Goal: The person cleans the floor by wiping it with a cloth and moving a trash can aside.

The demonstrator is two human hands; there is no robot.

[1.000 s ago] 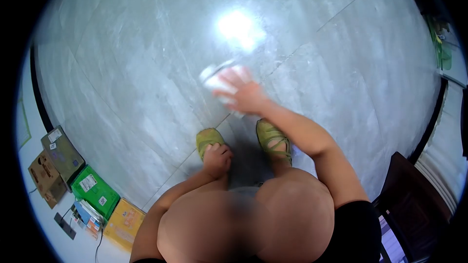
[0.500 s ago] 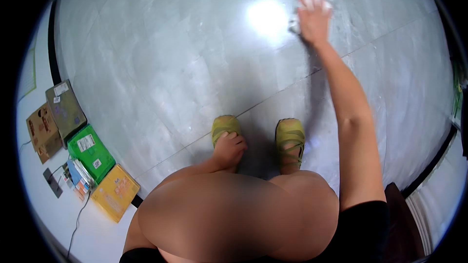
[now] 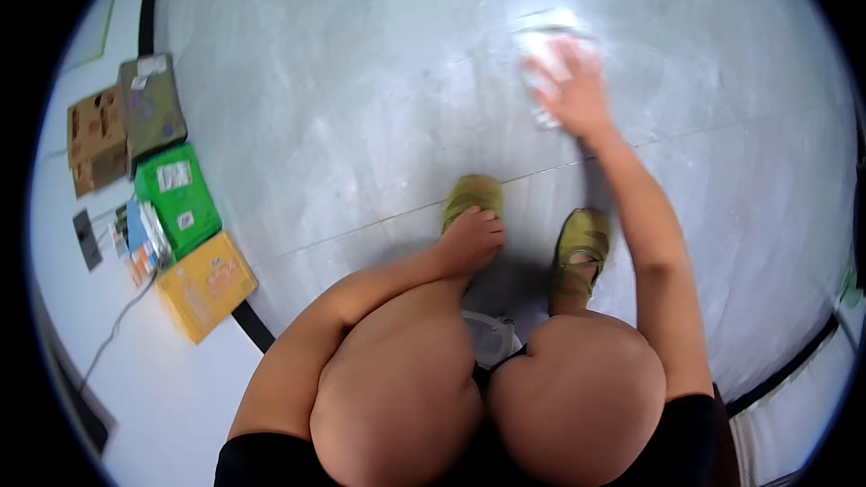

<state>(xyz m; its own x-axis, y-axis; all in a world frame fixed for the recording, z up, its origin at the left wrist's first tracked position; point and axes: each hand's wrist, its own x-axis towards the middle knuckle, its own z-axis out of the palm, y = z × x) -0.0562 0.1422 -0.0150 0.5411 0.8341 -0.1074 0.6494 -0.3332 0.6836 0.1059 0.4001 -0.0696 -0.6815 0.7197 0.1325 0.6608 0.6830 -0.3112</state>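
My right hand [image 3: 575, 90] presses down on a white cloth [image 3: 532, 43] on the shiny grey floor, its fingers spread over the fabric. The cloth is crumpled, with darker marks near its edges, and motion blurs it a little. My right arm reaches forward past my right olive-green shoe [image 3: 583, 239]. Close in front of my shin, my left hand [image 3: 471, 239] hangs over the left olive-green shoe [image 3: 473, 191]. Its fingers are curled together, its palm is hidden, and no object shows in it.
Along the left wall stand a brown carton [image 3: 97, 137], a grey-brown box [image 3: 153, 106], a green package [image 3: 180, 198] and a yellow package [image 3: 207, 287]. A cable [image 3: 117, 329] runs nearby. Between my legs a pale translucent item [image 3: 490, 338] shows in part.
My right hand and the cloth have come back nearer to my feet. The view has turned, so the boxes sit higher, and the pale item between my legs has become visible.
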